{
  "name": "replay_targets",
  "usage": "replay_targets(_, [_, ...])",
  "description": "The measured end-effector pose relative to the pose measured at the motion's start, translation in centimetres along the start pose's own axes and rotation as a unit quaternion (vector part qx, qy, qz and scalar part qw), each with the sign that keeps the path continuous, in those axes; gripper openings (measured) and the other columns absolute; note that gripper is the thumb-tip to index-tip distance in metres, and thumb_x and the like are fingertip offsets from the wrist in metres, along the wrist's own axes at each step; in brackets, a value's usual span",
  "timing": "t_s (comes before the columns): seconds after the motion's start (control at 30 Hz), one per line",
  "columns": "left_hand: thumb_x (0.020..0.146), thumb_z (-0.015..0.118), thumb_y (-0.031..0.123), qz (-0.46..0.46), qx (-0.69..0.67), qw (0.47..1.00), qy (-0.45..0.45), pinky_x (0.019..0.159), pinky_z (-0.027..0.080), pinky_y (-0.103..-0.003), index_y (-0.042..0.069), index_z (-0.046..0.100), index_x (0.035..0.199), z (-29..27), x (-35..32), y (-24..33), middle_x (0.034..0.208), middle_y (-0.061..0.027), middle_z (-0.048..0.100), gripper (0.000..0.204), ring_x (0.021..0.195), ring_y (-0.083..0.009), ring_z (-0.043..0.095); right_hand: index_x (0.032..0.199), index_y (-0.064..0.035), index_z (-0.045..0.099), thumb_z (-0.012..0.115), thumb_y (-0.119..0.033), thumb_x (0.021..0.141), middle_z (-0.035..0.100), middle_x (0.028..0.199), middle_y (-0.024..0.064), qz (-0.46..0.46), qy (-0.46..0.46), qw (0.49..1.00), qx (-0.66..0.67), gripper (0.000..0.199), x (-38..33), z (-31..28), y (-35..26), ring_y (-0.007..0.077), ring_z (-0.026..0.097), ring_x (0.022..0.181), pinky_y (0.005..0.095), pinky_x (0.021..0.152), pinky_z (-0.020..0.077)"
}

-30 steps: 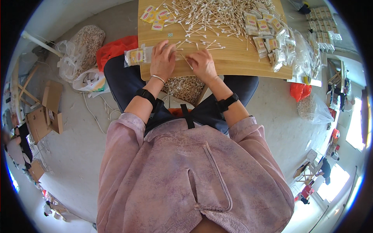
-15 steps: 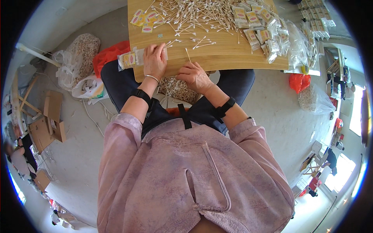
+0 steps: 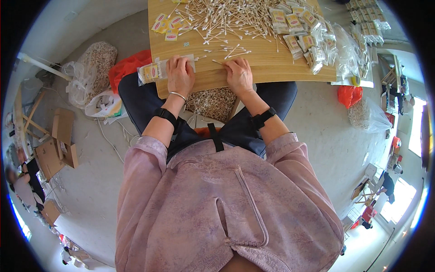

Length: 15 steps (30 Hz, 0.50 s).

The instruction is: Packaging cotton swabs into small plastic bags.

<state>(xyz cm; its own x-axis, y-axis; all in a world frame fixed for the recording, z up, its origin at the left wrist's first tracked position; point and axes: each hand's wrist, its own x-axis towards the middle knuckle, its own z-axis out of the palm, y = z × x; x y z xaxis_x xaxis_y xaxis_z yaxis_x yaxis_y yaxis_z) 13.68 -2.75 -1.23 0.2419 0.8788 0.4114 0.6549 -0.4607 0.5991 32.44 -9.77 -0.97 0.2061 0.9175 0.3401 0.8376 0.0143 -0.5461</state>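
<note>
I see my left hand (image 3: 180,75) lying flat, fingers together, on a clear packet (image 3: 156,71) of swabs at the board's (image 3: 272,68) near left edge. My right hand (image 3: 239,75) rests palm down just beside it, fingertips touching a loose swab (image 3: 218,62); whether it pinches it I cannot tell. A swab pile (image 3: 226,16) lies farther up, filled packets (image 3: 303,31) to its right.

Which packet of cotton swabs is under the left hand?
The packet at the table's near left edge, under the left hand; the other packets lie piled far right.
</note>
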Motion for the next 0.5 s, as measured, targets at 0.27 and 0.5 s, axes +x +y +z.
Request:
replay_targets(0.27, [0.072, 0.063, 0.009, 0.093, 0.001, 0.994, -0.064, 0.087, 0.039, -0.044, 0.010, 0.061, 0.080, -0.9, -0.2, 0.2, 0.092, -0.0081, 0.051, 0.009, 0.097, -0.0316, 0.049, 0.086, -0.0125, 0.069, 0.058, -0.003, 0.071, 0.058, 0.089, 0.0070, -0.033, -0.015, 0.999, 0.012, 0.021, 1.5, 1.8, -1.8, 0.0291, 0.054, 0.091, 0.0383, 0.083, 0.0444])
replay_targets(0.5, [0.072, 0.068, 0.011, 0.091, -0.018, 0.994, -0.063, 0.096, 0.037, -0.044, 0.011, 0.065, 0.098, -1.3, 0.0, 0.7, 0.111, -0.0065, 0.055, 0.026, 0.110, -0.0312, 0.048, 0.100, -0.0107, 0.065, 0.061, -0.001, 0.066, 0.055, 0.096, 0.0069, 0.012, 0.052, 0.999, -0.008, 0.036, 2.2, 2.4, -3.2, 0.0298, 0.051, 0.096, 0.0391, 0.084, 0.0431])
